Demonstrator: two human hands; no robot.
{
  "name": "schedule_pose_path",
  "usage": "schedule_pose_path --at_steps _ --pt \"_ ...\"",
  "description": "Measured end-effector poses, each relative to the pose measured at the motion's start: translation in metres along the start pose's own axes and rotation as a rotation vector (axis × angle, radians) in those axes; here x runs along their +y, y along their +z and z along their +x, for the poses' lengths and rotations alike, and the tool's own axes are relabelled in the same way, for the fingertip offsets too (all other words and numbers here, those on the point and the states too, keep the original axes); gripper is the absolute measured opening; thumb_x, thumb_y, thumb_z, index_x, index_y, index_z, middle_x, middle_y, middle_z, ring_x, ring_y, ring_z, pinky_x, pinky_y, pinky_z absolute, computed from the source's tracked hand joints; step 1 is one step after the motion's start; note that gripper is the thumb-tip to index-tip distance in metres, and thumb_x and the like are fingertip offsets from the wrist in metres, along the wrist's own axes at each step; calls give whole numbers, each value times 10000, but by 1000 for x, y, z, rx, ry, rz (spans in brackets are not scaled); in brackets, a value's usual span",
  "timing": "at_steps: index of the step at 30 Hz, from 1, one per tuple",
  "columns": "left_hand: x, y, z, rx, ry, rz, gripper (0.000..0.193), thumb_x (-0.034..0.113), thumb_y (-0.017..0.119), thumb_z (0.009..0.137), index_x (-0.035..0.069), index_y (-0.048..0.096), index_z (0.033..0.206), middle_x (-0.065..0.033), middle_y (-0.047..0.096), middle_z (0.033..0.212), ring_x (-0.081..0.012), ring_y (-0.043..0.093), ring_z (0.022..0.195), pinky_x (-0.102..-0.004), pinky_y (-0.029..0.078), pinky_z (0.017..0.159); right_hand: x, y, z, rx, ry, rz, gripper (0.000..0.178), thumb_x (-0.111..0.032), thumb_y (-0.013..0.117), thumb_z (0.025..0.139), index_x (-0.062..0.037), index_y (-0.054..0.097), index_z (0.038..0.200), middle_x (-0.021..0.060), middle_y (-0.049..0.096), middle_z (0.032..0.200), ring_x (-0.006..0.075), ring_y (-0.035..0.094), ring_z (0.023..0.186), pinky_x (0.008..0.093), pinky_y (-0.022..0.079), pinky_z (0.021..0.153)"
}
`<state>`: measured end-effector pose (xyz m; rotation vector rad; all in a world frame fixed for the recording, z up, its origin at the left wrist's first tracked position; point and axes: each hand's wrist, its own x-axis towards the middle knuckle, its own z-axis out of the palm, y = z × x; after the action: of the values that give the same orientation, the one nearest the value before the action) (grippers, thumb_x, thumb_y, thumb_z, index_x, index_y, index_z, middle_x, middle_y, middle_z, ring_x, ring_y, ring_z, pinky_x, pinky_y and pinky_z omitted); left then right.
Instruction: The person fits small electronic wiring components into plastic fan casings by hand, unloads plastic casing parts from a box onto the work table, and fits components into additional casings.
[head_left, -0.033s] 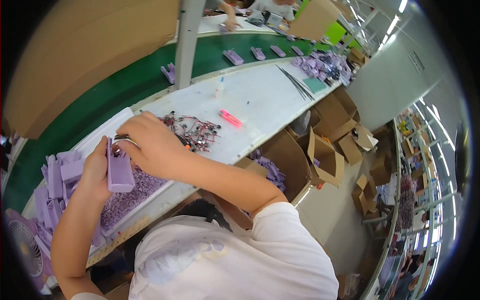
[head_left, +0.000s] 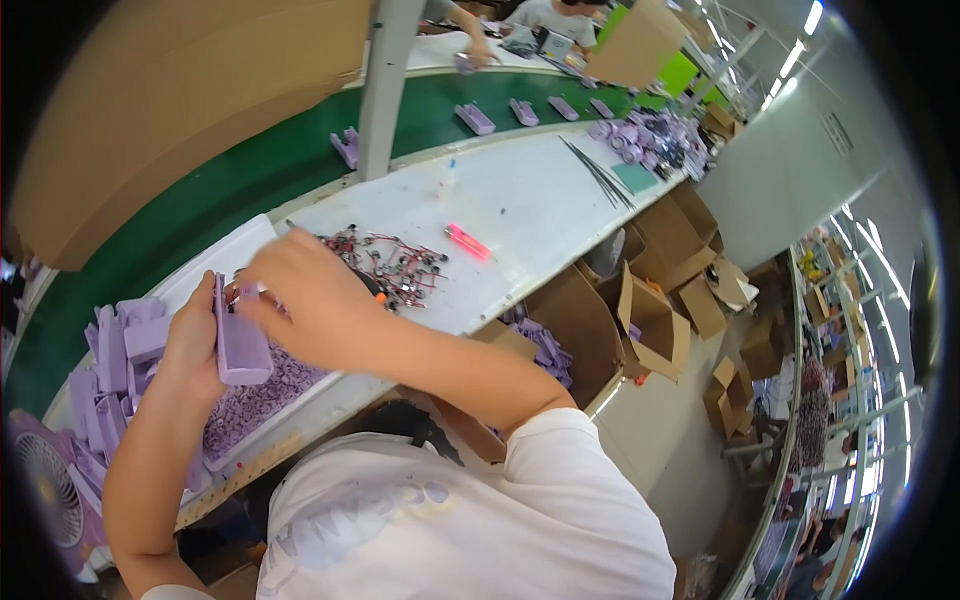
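My left hand (head_left: pixel 192 340) is wrapped around a light purple plastic housing (head_left: pixel 245 345), a long open trough held tilted up over the worktop. My right hand (head_left: pixel 300 290) is closed at the housing's upper end, fingertips bent into it. Motion blur and the fingers hide what it pinches. Behind the right wrist shows part of a dark object with an orange tip (head_left: pixel 381 299); whether the hand holds it I cannot tell. Below the hands lies a white tray (head_left: pixel 290 412) of small purple plastic parts (head_left: pixel 255 412). Small wired components (head_left: pixel 400 265) with red and black leads are heaped beyond my right hand.
More purple housings (head_left: pixel 112 350) are piled at the left, near a purple fan (head_left: pixel 50 480). A pink marker-like stick (head_left: pixel 467 243) and small bottle (head_left: pixel 447 180) stand on the white table. Housings ride the green conveyor (head_left: pixel 290 150) behind a post (head_left: pixel 388 100). Cardboard boxes (head_left: pixel 655 325) stand at right.
My right fingers have moved slightly down into the housing's upper end, and a dark piece seen between them before is now hidden. The left hand keeps its hold. The view has shifted slightly.
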<state>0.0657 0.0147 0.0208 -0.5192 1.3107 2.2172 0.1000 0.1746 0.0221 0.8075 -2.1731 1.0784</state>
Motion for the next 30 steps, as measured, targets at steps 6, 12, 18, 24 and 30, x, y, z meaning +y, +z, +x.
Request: schedule_pose_path --at_steps 6,12,18,24,30 --pt "14 -5 -15 39 107 -61 349 317 354 966 19 521 1039 -140 605 919 -218 586 793 -346 486 725 -26 21 2 -265 -154 94 226 -193 690 713 -36 553 802 90 529 800 285 496 779 374 430 698" --pt "20 -49 -59 47 409 155 419 218 437 938 -29 401 1275 -126 537 1130 -202 520 998 -312 412 855 43 34 55 -424 69 0 156 -160 613 759 -32 570 837 134 578 836 334 580 792 430 461 666" --pt "-6 -138 -134 266 991 1275 379 169 407 912 -45 460 1220 -157 508 1174 -279 428 1163 -390 292 1000 188 88 104 -407 200 -277 142 -183 613 755 -53 628 810 148 613 861 328 583 846 433 466 727" --pt "-31 -209 -106 954 1114 1591 439 166 444 913 -53 386 1289 -204 398 1332 -342 349 1255 -447 257 1029 242 137 97 -492 221 -524 220 -208 623 764 -39 616 905 170 595 988 321 581 902 419 467 801" --pt "-44 -220 -81 1004 903 988 467 152 366 920 -48 313 1339 -185 340 1380 -298 300 1292 -381 191 1070 187 107 102 -465 237 -291 282 -193 630 778 -21 605 1000 168 579 984 296 584 804 377 470 743"
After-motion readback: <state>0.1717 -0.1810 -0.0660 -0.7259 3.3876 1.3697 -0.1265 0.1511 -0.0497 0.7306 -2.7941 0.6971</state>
